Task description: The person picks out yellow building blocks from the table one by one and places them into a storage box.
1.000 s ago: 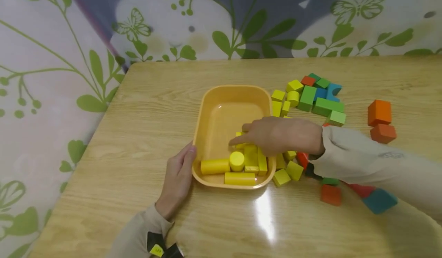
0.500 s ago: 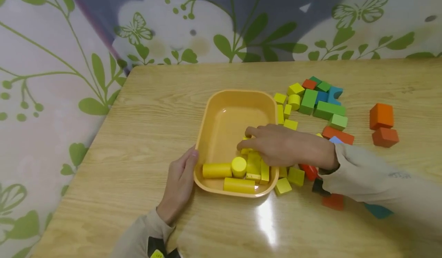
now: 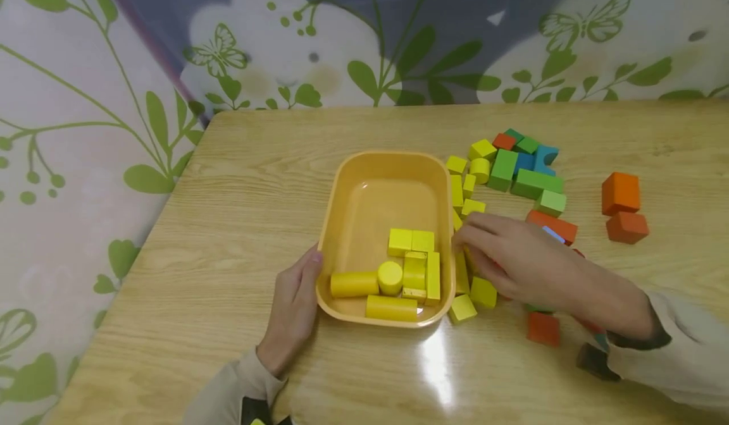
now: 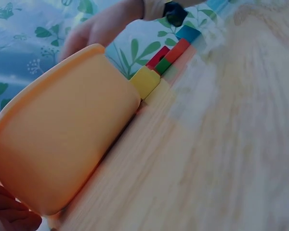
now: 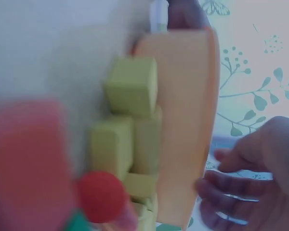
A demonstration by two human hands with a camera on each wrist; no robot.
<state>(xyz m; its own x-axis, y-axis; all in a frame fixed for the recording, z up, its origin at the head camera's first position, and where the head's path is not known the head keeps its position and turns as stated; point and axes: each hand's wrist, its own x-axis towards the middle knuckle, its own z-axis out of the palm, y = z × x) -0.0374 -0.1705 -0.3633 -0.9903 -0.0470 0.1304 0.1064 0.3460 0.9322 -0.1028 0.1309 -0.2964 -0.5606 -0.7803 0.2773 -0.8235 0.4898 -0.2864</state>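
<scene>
Your left hand (image 3: 292, 301) grips the tray (image 3: 364, 207) at its left side, thumb against the rim. Your right hand (image 3: 521, 257) is just beyond the tray's opposite wall, above the loose yellow blocks (image 3: 484, 293) beside it; its fingers (image 3: 478, 238) are loosely bent, with a gap to the thumb and nothing between them. Whether they touch the rim, you cannot tell.

The tray is a light orange, rounded rectangle with a shiny lip. In its near part lie plain yellow pieces: two cylinders on their sides (image 3: 354, 284), an upright cylinder (image 3: 390, 273) touching one of them, and some rectangular blocks (image 3: 400, 241) along the right.
</scene>
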